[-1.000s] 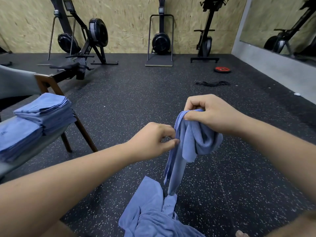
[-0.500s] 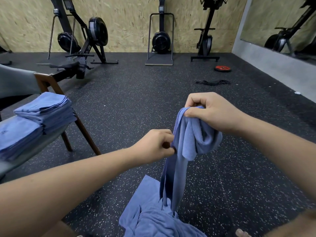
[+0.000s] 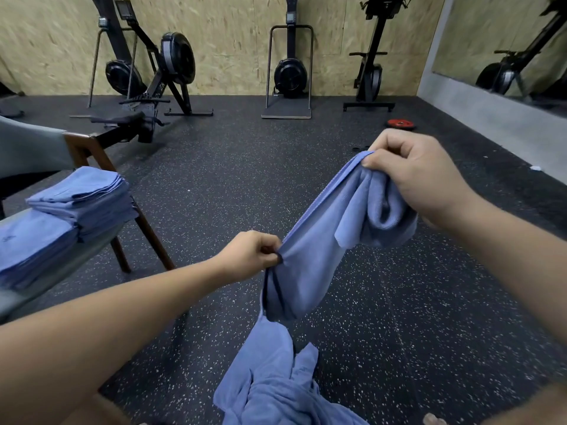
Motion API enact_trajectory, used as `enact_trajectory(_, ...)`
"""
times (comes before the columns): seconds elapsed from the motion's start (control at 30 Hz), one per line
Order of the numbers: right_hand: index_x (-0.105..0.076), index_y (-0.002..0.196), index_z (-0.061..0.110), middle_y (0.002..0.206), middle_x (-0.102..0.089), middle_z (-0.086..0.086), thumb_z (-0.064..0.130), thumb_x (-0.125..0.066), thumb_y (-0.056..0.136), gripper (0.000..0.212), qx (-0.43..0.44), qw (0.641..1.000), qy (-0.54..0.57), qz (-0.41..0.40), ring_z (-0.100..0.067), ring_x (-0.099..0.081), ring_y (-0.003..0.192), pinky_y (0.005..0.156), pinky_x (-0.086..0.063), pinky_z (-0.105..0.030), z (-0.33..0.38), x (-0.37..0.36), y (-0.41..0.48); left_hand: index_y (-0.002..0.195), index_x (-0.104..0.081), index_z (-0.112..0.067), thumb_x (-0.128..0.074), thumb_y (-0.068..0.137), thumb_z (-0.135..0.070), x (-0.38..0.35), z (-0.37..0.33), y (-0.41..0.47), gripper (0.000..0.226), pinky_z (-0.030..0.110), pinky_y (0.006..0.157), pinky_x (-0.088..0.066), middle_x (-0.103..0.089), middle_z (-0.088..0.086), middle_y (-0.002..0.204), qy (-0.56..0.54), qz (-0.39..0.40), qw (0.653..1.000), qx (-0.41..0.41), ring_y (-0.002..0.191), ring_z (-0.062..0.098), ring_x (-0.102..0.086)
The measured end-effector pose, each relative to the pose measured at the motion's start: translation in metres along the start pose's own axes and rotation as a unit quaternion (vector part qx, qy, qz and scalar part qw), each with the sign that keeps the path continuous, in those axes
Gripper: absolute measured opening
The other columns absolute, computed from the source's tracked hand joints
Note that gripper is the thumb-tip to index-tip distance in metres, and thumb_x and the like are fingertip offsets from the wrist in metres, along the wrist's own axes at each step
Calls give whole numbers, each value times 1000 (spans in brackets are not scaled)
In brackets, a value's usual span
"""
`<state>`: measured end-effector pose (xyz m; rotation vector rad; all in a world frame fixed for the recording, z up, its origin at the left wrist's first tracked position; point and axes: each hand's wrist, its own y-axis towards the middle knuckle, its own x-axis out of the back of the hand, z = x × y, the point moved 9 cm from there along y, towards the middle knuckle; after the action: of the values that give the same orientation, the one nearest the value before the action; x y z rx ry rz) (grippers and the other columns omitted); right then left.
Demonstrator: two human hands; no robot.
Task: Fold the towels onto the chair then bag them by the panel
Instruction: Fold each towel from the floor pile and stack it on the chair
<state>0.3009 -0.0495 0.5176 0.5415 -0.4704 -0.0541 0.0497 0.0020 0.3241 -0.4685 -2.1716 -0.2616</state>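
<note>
Pinching one blue towel at frame centre: left hand and right hand both closed on its edge; folded stack on chair, left.

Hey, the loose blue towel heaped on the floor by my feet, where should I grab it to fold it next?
Probably by the flat corner of the crumpled towel at its left edge, coming from above. That part lies spread and single-layered, while the rest is bunched in ridges. Both hands, left and right, are now closed on the held towel.
</note>
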Motion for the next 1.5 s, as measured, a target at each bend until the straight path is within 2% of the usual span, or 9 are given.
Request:
enact_trajectory(0.27, -66, 73, 17, 66, -62, 14, 18, -72, 91, 19, -34, 987, -147, 55, 0, -52, 65, 66, -41, -22, -22, -13, -3, 101, -80, -34, -71, 100, -25, 50, 7, 6, 12, 27, 83, -56, -77, -21, 87, 36, -74, 996, -16, 86, -1, -71)
enact_trajectory(0.5, -68, 78, 23, 58, -64, 13, 38, -85, 81, 23, -74, 958, -223, 164, -2, -52, 53, 60, -42, -30, -40, -47, -20, 95, -77, -38, -70, 103, -34, 71, -37, -8, 11, 12, 65, -42, -72, -27, 79, 50, -54, 995, -61, 70, -8, -61)
enact_trajectory(0.77, -73, 101, 31, 58, -54, 21, 58, -88, 79, 38, -81, 949, -152, 264, 2, -52, 58, 59, -35, -15, -29, -92, -45, 80, -73, -31, -75, 99, -38, 60, -90, -29, 21, 16, 58, -36, -57, -18, 60, 37, 5, 993, -111, 57, 4, -47)
enact_trajectory(0.87, -70, 113, 39, 63, -55, 10, 61, -88, 78, 45, -88, 936, -123, 316, -4, -47, 59, 63, -37, -31, -27, -107, -54, 81, -74, -31, -75, 100, -35, 56, -111, -38, 20, 15, 56, -33, -55, -18, 59, 15, 28, 989, -144, 56, 3, -43)
enact_trajectory(0.97, -67, 90, 47, 65, -51, 5, 41, -88, 85, 23, -86, 924, -92, 360, -11, -42, 61, 61, -32, -36, -22, -114, -62, 90, -79, -31, -76, 100, -35, 53, -126, -46, 11, 17, 60, -36, -63, -18, 66, 11, 40, 983, -179, 60, 3, -46)
enact_trajectory(1.07, -63, 73, 28, 65, -42, 4, 16, -81, 87, 25, -101, 919, -75, 374, -13, -35, 63, 59, -28, -33, -24, -116, -66, 95, -80, -33, -79, 97, -33, 52, -134, -51, 2, 19, 64, -40, -70, -13, 76, 26, 33, 978, -207, 64, 3, -52)
enact_trajectory(1.2, -59, 77, 18, 65, -47, 3, 18, -74, 84, 17, -81, 924, -122, 354, -13, -38, 63, 61, -31, -36, -27, -113, -61, 93, -79, -28, -85, 89, -21, 56, -130, -49, 10, 9, 61, -36, -71, -18, 76, 60, 1, 977, -204, 62, -2, -57)
enact_trajectory(1.37, -62, 77, 20, 61, -50, 6, 16, -73, 84, 13, -44, 936, -165, 308, -8, -39, 58, 56, -32, -28, -22, -101, -50, 91, -78, -30, -85, 81, -30, 51, -103, -36, 13, 26, 73, -53, -73, -17, 77, 133, 19, 979, -153, 73, 6, -66)
enact_trajectory(1.5, -64, 77, 17, 59, -49, 6, 13, -71, 83, 11, -40, 948, -158, 273, -9, -37, 58, 56, -31, -27, -21, -89, -42, 91, -78, -30, -82, 81, -33, 50, -82, -30, 12, 26, 75, -55, -74, -18, 80, 121, 23, 983, -134, 75, 3, -67)
